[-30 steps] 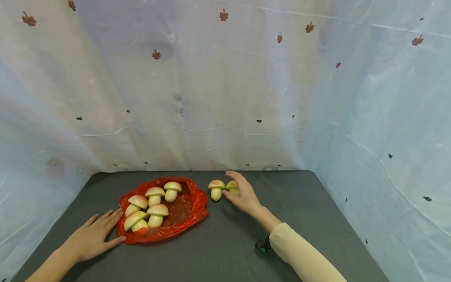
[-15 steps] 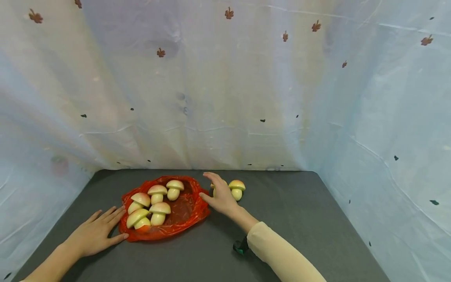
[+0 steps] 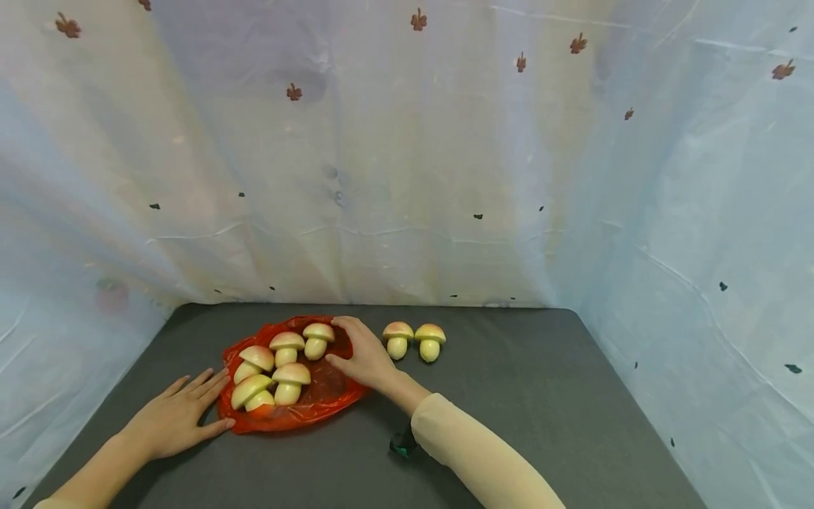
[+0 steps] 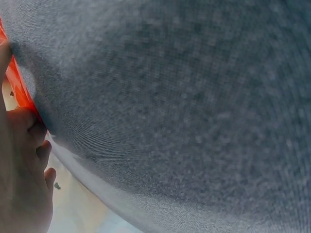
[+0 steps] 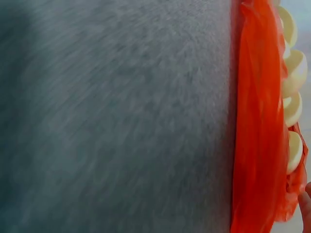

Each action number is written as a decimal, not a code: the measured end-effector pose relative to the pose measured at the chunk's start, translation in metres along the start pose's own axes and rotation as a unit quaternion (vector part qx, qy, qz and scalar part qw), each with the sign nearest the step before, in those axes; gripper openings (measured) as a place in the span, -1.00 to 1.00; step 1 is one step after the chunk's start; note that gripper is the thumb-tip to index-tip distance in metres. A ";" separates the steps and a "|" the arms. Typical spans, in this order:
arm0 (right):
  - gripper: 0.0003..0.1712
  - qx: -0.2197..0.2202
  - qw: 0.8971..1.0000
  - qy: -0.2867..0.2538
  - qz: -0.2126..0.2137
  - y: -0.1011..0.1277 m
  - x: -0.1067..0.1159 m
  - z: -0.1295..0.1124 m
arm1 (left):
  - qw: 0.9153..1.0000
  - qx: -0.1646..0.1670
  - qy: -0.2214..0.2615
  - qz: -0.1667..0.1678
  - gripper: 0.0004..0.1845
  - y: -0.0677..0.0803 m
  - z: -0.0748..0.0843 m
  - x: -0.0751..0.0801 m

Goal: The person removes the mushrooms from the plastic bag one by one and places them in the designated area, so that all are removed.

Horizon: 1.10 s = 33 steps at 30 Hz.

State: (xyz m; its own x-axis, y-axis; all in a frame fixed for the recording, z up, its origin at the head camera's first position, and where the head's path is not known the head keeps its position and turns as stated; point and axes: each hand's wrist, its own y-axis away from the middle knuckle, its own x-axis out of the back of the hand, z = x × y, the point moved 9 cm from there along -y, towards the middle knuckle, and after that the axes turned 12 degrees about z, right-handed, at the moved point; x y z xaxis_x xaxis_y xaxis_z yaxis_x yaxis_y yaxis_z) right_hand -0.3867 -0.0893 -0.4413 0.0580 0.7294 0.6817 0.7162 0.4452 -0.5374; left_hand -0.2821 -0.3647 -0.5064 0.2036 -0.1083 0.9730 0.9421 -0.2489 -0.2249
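Mushrooms (image 3: 282, 367) heaped on red bag (image 3: 331, 389) at lower left of centre, two more (image 3: 413, 341) beside it on grey table (image 3: 509, 396); right hand (image 3: 365, 357) reaching in, fingers loosely open, empty; left hand (image 3: 174, 420) flat at bag's edge; next likely needing a grasp on the nearest cap.

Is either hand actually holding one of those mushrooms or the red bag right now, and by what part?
Nothing is held. The left hand lies flat on the table, fingertips at the red bag's edge. The right hand hovers open over the bag, beside a mushroom.
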 end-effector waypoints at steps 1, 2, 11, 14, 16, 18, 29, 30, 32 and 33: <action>-0.24 -0.002 1.000 0.002 -0.006 -0.001 -0.004 -0.001 | 1.000 -0.001 -0.001 0.000 0.00 0.000 0.000 0.000; -0.23 -0.002 1.000 0.006 -0.011 -0.002 -0.007 -0.002 | 1.000 -0.002 -0.003 -0.001 0.00 0.000 0.000 0.000; -0.20 -0.013 0.999 0.026 -0.033 -0.010 -0.029 -0.003 | 1.000 -0.001 0.001 -0.003 -0.01 -0.002 0.001 0.002; -0.18 -0.020 0.999 0.033 -0.036 -0.012 -0.034 0.001 | 1.000 -0.003 0.003 -0.003 -0.01 -0.002 0.002 0.004; -0.16 -0.024 0.998 0.039 -0.036 -0.014 -0.037 0.002 | 1.000 -0.005 0.002 -0.004 -0.02 -0.002 0.002 0.005; -0.15 -0.030 0.998 0.042 -0.036 -0.016 -0.040 0.004 | 1.000 -0.005 0.003 -0.006 -0.02 -0.002 0.003 0.006; -0.04 -0.065 0.997 0.038 -0.035 -0.021 -0.053 0.011 | 1.000 -0.004 0.001 -0.012 0.00 -0.002 0.002 0.005; -0.04 -0.067 0.996 0.036 -0.034 -0.021 -0.054 0.011 | 1.000 -0.004 0.002 -0.013 0.00 -0.002 0.002 0.005; -0.04 -0.070 0.996 0.033 -0.032 -0.020 -0.055 0.012 | 1.000 -0.004 0.002 -0.013 0.00 -0.002 0.002 0.005; -0.05 -0.072 0.996 0.032 -0.031 -0.020 -0.056 0.012 | 1.000 -0.005 0.001 -0.013 0.00 -0.002 0.002 0.005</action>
State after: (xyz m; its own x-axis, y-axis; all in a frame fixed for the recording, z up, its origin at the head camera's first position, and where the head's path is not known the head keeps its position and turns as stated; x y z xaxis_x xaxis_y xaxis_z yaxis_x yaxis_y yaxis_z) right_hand -0.4128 -0.1327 -0.4746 0.0513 0.6668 0.7435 0.8115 0.4061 -0.4202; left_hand -0.2820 -0.3626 -0.5008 0.1792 -0.1030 0.9784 0.9442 -0.2615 -0.2004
